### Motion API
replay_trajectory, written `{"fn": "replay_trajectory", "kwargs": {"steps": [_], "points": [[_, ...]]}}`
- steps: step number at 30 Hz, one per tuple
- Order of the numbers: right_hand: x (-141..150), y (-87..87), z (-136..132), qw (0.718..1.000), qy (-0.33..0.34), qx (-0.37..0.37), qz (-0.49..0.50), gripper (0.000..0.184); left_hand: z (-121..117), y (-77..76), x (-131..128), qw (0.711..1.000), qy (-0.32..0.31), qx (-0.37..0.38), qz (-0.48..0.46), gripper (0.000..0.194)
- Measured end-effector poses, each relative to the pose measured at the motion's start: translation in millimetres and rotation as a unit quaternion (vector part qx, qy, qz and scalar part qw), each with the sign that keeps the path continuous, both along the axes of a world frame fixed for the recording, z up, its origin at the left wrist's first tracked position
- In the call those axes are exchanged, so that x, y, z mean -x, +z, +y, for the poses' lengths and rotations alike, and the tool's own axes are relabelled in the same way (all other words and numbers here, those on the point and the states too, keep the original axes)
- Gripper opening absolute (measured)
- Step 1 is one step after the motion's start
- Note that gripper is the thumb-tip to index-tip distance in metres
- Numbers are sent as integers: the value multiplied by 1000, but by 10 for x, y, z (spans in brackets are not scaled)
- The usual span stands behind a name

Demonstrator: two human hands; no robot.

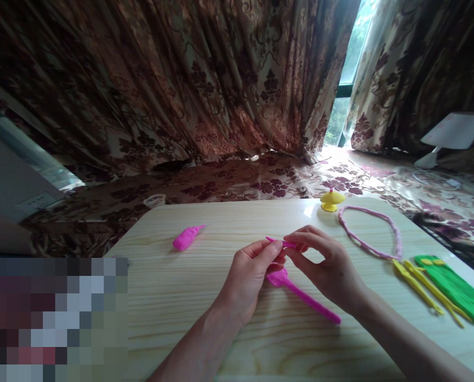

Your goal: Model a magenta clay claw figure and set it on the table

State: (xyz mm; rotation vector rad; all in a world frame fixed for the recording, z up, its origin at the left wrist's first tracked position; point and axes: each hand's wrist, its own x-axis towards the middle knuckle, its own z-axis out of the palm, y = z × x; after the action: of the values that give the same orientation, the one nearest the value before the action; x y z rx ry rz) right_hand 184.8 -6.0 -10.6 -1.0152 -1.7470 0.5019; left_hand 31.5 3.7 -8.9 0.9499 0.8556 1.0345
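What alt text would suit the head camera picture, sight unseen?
A person's left hand and right hand hold a thin pink strip above a pale table. A long-stemmed pink piece lies below; a pink lump is to the left, a yellow shape, pale pink loop and green slab to the right.

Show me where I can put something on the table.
The table has room at the back, between the pink lump and yellow pot, and nearer, between the lump and left hand. It's crowded at right: ring, yellow sticks, green slab. Mid-table is busy too, with the right hand and pink stick.
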Motion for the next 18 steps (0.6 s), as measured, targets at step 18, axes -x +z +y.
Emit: {"fn": "replay_trajectory", "kwargs": {"steps": [18], "points": [[-6,-12,8,1000,-13,-11,0,8,8,-14,22,998,0,27,-49,19]]}}
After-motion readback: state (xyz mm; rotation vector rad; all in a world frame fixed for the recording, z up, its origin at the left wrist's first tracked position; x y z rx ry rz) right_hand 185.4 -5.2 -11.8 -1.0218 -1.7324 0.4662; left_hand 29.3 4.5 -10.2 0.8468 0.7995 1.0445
